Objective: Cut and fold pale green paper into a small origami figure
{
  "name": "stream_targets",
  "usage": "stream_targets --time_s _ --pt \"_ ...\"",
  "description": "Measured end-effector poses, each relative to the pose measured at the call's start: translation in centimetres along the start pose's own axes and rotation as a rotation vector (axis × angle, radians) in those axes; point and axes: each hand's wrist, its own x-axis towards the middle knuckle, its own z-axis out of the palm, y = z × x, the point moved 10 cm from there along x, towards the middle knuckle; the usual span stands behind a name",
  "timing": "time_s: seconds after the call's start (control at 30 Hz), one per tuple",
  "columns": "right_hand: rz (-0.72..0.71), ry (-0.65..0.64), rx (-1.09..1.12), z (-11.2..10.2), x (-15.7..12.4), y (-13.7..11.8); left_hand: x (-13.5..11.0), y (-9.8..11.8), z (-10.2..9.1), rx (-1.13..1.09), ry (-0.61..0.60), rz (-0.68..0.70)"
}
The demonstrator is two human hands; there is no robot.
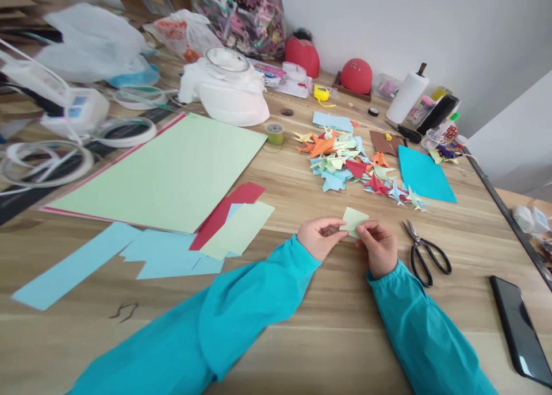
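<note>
My left hand (319, 238) and my right hand (379, 246) meet over the wooden table (328, 326), both pinching a small pale green paper piece (354, 219) between fingertips. Both arms wear teal sleeves. A pile of folded paper shapes (350, 165) in orange, blue, green and red lies just beyond the hands. Black scissors (425, 251) lie right of my right hand.
A large light green sheet (172, 171) and cut blue, red and green paper pieces (181, 245) lie at the left. A teal sheet (425, 173) and a dark phone (520, 326) are at the right. Tape rolls (125, 131), plastic bags, a white container (228, 90) and red balls crowd the back.
</note>
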Motion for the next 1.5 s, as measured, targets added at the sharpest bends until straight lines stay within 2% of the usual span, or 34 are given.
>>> stream_targets --time_s 0.17,0.37,0.47,0.77,1.13,1.37,1.5 --pt "-0.001 0.002 -0.017 -0.1 0.0 0.1 -0.1 0.0 -0.4 0.000 0.052 0.033" --pt "0.020 0.013 0.041 -0.2 -0.1 0.5 -0.3 1.8 0.0 0.064 0.001 0.180" --pt "0.037 0.021 0.053 -0.2 -0.1 0.6 -0.5 2.0 0.1 0.084 -0.003 0.202" --pt "0.009 0.021 0.024 -0.1 -0.1 0.1 -0.3 0.6 -0.1 0.062 0.029 0.072" --pt "0.026 0.022 0.053 -0.1 -0.1 0.3 -0.5 1.1 0.3 0.059 -0.023 0.050" --pt "0.050 0.054 0.044 -0.2 -0.3 0.4 -0.6 1.1 0.2 0.046 0.009 0.061" --pt "0.047 0.051 0.045 -0.3 -0.3 0.5 -0.5 0.5 0.4 0.047 -0.012 -0.005"
